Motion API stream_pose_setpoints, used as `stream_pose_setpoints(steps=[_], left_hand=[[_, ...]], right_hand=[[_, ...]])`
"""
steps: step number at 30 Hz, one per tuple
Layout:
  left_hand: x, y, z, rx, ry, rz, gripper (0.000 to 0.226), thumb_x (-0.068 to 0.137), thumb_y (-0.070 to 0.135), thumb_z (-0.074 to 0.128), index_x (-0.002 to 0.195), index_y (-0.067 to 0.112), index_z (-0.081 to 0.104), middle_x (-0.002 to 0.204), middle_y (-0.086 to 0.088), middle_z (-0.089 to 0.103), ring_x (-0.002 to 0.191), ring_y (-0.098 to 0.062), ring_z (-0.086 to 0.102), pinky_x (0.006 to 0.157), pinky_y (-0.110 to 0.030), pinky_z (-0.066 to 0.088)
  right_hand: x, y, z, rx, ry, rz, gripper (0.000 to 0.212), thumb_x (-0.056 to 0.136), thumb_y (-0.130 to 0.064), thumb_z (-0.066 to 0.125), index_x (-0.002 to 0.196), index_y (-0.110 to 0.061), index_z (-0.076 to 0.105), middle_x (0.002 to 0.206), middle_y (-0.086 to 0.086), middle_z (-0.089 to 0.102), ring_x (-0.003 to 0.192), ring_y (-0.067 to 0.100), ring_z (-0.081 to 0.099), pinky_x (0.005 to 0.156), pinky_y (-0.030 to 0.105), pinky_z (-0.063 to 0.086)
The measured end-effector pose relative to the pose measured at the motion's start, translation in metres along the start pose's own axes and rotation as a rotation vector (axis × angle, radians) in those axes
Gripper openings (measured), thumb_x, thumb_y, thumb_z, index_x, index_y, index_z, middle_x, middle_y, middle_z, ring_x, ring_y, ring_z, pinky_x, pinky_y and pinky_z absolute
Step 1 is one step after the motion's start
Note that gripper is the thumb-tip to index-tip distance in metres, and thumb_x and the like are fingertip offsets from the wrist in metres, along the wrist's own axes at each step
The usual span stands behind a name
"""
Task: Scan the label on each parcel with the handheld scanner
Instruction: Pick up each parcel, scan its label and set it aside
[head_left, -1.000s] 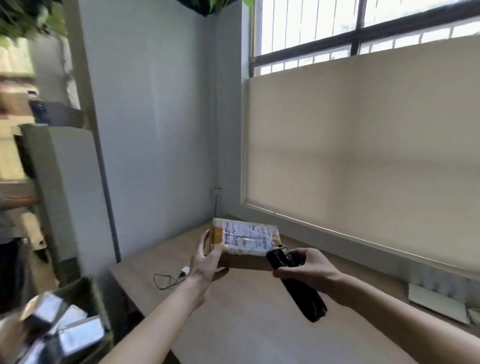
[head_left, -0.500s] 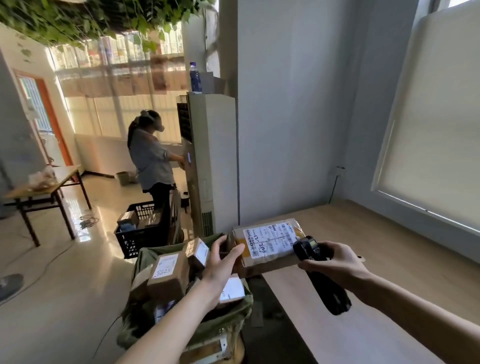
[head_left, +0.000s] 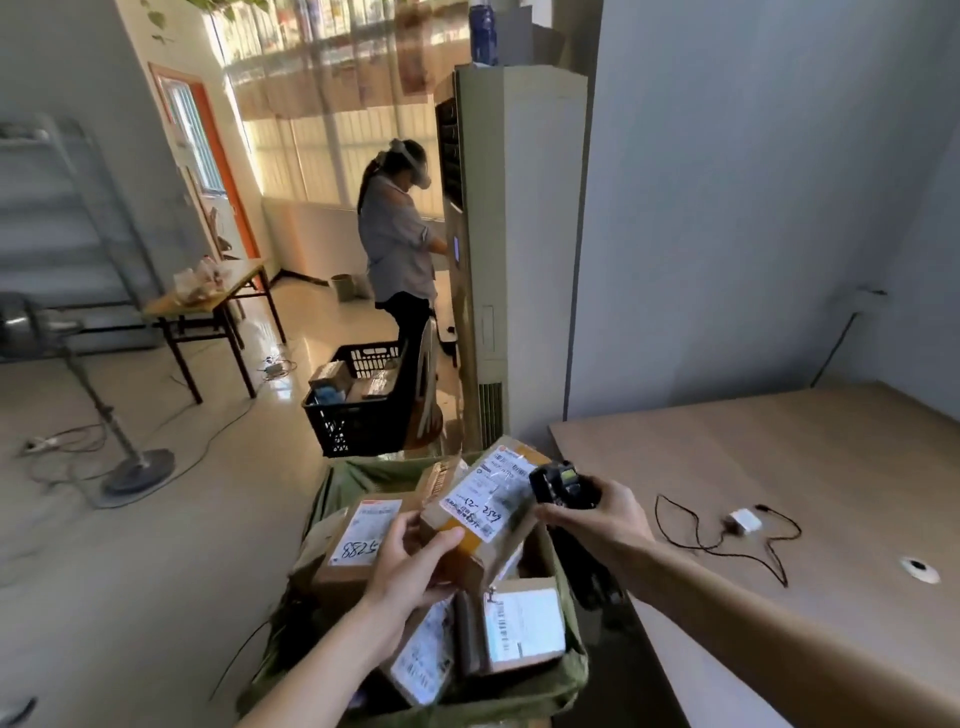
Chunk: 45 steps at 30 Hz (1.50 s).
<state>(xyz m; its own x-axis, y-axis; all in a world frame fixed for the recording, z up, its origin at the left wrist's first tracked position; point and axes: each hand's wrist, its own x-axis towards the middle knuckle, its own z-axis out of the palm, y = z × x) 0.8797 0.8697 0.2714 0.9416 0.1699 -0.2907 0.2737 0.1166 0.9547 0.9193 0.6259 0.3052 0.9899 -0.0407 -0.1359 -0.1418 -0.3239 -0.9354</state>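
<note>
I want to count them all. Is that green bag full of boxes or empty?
Full. The green fabric bag holds several brown cardboard parcels piled to its rim.

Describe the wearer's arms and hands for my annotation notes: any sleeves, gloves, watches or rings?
Both forearms are bare up to the bottom edge of the frame, with no sleeve in view. The left hand and the right hand wear no gloves. No watch, bracelet or band shows at either wrist, and no ring can be made out on the fingers that show.

I now hold the parcel (head_left: 480, 512) in my left hand (head_left: 410, 564) above the green bag (head_left: 524, 696), no longer over the table (head_left: 779, 467).
</note>
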Motion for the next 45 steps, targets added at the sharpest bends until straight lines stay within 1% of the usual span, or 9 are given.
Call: stream_pose_setpoints(steps=[4, 10, 15, 21, 25, 30, 37, 40, 45], left_hand=[[0.047, -0.022, 0.001, 0.000, 0.068, -0.029, 0.047, 0.080, 0.023, 0.083, 0.114, 0.030, 0.052, 0.115, -0.009, 0.069, 0.089, -0.027, 0.076, 0.064, -0.036, 0.062], [0.090, -0.048, 0.005, 0.236, 0.138, -0.007, 0.058, 0.060, 0.046, 0.084, 0.108, 0.041, 0.053, 0.123, -0.002, 0.057, 0.111, -0.026, 0.063, 0.097, -0.050, 0.053], [0.108, -0.061, 0.018, 0.517, 0.149, 0.053, 0.062, 0.068, 0.048, 0.083, 0.120, 0.037, 0.053, 0.120, 0.004, 0.050, 0.102, -0.006, 0.054, 0.082, -0.022, 0.044], [0.121, -0.077, 0.023, 0.716, 0.113, 0.004, 0.059, 0.077, 0.059, 0.072, 0.126, 0.039, 0.047, 0.122, 0.010, 0.046, 0.108, -0.012, 0.052, 0.089, -0.028, 0.041], [0.125, -0.090, 0.023, 0.713, 0.098, 0.011, 0.056, 0.077, 0.057, 0.070, 0.126, 0.038, 0.051, 0.123, 0.014, 0.049, 0.103, -0.004, 0.049, 0.085, -0.025, 0.037], [0.128, -0.097, 0.023, 0.668, 0.083, 0.026, 0.044, 0.079, 0.055, 0.069, 0.118, 0.042, 0.054, 0.117, 0.019, 0.052, 0.102, 0.000, 0.056, 0.091, -0.034, 0.054], [0.130, -0.096, 0.029, 0.639, 0.092, 0.070, 0.036, 0.086, 0.049, 0.068, 0.118, 0.045, 0.053, 0.113, 0.025, 0.047, 0.106, -0.007, 0.054, 0.088, -0.042, 0.058], [0.133, -0.097, 0.031, 0.674, 0.089, 0.097, 0.032, 0.088, 0.046, 0.068, 0.119, 0.045, 0.057, 0.118, 0.020, 0.051, 0.110, -0.006, 0.053, 0.096, -0.034, 0.050], [0.138, -0.099, 0.036, 0.678, 0.074, 0.121, 0.034, 0.089, 0.044, 0.067, 0.122, 0.041, 0.060, 0.120, 0.015, 0.053, 0.107, -0.003, 0.053, 0.090, -0.025, 0.042]], right_hand=[[0.058, 0.030, 0.037, -0.029, -0.170, 0.069, 0.051, 0.060, -0.038, 0.097, 0.103, -0.025, 0.073, 0.091, -0.001, 0.079, 0.081, 0.017, 0.078, 0.076, 0.039, 0.066], [0.095, 0.057, 0.066, -0.086, -0.366, 0.102, 0.063, 0.059, -0.041, 0.097, 0.113, -0.020, 0.072, 0.097, -0.002, 0.078, 0.086, 0.013, 0.077, 0.077, 0.028, 0.063], [0.112, 0.071, 0.066, -0.188, -0.389, 0.140, 0.056, 0.059, -0.041, 0.096, 0.106, -0.026, 0.070, 0.097, -0.003, 0.076, 0.089, 0.015, 0.074, 0.081, 0.030, 0.063], [0.125, 0.086, 0.066, -0.248, -0.376, 0.184, 0.052, 0.064, -0.040, 0.095, 0.102, -0.033, 0.061, 0.097, -0.005, 0.073, 0.087, 0.012, 0.072, 0.070, 0.023, 0.058], [0.128, 0.096, 0.067, -0.290, -0.359, 0.208, 0.052, 0.066, -0.040, 0.095, 0.102, -0.033, 0.058, 0.097, -0.005, 0.071, 0.084, 0.012, 0.072, 0.065, 0.021, 0.056], [0.127, 0.110, 0.063, -0.296, -0.332, 0.198, 0.056, 0.064, -0.041, 0.095, 0.109, -0.031, 0.063, 0.095, -0.008, 0.072, 0.081, 0.008, 0.071, 0.059, 0.018, 0.051], [0.126, 0.116, 0.057, -0.266, -0.316, 0.170, 0.051, 0.068, -0.041, 0.094, 0.107, -0.034, 0.063, 0.094, -0.012, 0.070, 0.079, 0.006, 0.070, 0.055, 0.011, 0.048], [0.126, 0.119, 0.055, -0.258, -0.303, 0.180, 0.051, 0.069, -0.041, 0.094, 0.107, -0.037, 0.060, 0.094, -0.015, 0.069, 0.079, 0.004, 0.069, 0.053, 0.009, 0.045], [0.128, 0.124, 0.052, -0.255, -0.298, 0.179, 0.053, 0.068, -0.041, 0.095, 0.106, -0.040, 0.057, 0.093, -0.018, 0.067, 0.077, 0.002, 0.069, 0.049, 0.005, 0.044]])
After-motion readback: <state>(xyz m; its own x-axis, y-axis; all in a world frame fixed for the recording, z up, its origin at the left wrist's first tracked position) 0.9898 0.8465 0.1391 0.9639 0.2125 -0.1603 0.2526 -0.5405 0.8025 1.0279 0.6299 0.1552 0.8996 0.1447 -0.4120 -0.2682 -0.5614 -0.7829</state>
